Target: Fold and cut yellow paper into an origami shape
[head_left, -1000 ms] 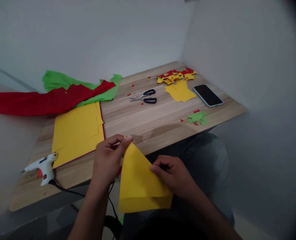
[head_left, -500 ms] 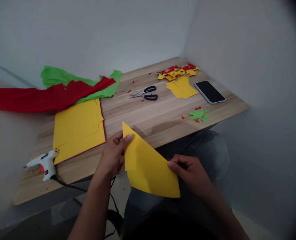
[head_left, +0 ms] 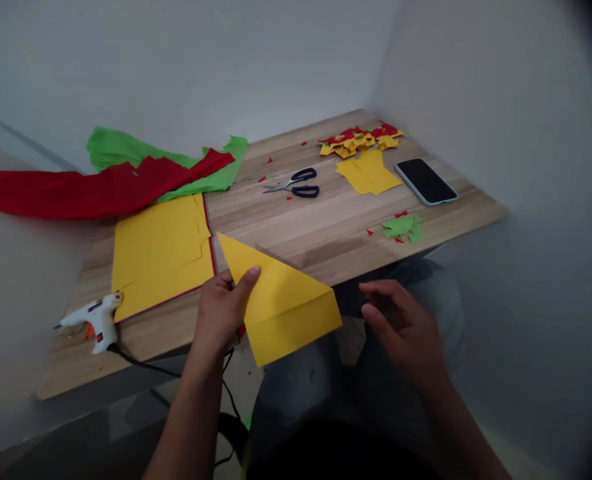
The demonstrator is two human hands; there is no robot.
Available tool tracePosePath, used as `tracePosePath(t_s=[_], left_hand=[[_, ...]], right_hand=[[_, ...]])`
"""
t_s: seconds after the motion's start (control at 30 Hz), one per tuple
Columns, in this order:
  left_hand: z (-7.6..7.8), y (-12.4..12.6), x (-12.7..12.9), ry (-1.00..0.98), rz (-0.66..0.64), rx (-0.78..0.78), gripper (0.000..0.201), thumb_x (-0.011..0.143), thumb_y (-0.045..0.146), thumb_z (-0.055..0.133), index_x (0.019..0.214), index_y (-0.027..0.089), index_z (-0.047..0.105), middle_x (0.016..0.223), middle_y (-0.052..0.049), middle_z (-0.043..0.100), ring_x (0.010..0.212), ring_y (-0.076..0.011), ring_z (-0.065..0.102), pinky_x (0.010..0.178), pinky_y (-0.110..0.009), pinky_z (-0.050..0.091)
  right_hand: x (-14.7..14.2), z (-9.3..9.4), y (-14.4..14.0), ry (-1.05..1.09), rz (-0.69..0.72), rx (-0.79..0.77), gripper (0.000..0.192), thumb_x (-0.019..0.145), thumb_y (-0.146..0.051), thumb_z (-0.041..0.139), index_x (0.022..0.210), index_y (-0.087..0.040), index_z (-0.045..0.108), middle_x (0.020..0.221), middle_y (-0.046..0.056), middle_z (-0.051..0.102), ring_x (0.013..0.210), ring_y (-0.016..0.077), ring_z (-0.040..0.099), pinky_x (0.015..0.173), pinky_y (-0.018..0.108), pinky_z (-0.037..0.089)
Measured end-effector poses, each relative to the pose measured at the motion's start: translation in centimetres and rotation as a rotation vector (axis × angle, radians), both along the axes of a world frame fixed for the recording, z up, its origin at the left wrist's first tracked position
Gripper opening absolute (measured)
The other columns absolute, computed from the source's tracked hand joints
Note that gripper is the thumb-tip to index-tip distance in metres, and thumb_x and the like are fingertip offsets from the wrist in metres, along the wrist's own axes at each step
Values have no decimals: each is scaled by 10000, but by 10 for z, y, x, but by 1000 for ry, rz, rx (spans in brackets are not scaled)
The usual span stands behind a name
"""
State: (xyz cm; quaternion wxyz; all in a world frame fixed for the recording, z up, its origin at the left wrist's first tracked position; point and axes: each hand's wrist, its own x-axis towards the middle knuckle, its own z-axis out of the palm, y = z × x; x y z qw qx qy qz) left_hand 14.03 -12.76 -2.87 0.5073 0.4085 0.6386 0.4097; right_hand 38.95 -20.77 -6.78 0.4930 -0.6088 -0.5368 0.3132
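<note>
- The right hand has let go of the paper it pinched half a second ago; thumb and fingers now stand slightly apart, holding nothing, just off the paper's right edge.
- The left hand keeps its pinch, thumb on top, on one folded yellow sheet. The sheet is turned since then: its tip points further left, and a crease and lower band now show.
- One white glue gun lies left of the left hand, its dark cord running toward that forearm.
- Beyond the left hand, to its left, lie several overlapping large yellow sheets; their number is unclear.
- Straight beyond the right hand sits one cluster of green scraps, uncounted, with one phone farther out.
- Between the two hands' directions, farther off: one pair of scissors.
- Past the left hand, two crepe lengths: one red, one green.
- Farthest beyond the right hand, one heap of red and yellow pieces, too tangled to count.
</note>
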Motion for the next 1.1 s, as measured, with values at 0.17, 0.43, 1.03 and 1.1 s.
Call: tracePosePath(t_s=[0.17, 0.43, 1.03, 1.1], left_hand=[[5, -15, 18, -74, -325, -154, 338, 736, 488, 762, 812, 160, 732, 755, -84, 767, 636, -226, 713, 551, -288, 541], [15, -41, 22, -63, -427, -232, 301, 776, 490, 725, 849, 198, 740, 819, -78, 765, 641, -191, 683, 534, -255, 497], [46, -62, 21, 189, -505, -210, 402, 740, 582, 689, 687, 185, 725, 625, -45, 666, 529, -145, 530, 426, -225, 340], [49, -63, 22, 196, -506, -206, 380, 759, 552, 684, 704, 179, 737, 607, -37, 665, 517, -138, 530, 421, -218, 339]], right_hand=[[-27, 21, 15, 31, 284, -155, 254, 819, -350, 704, 1050, -244, 704, 994, 45, 704, 875, 213, 632, 759, 320, 498], [-44, 11, 8, 524, 66, -314, 348, 853, -486, 644, 661, -198, 603, 600, -18, 542, 520, 115, 450, 459, 225, 355], [-39, 40, -2, 721, 73, -370, 244, 696, -429, 826, 716, -195, 762, 695, 75, 755, 567, 203, 687, 482, 275, 562], [-39, 41, -4, 736, 73, -379, 250, 693, -427, 832, 723, -188, 766, 705, 75, 761, 577, 201, 695, 495, 270, 570]])
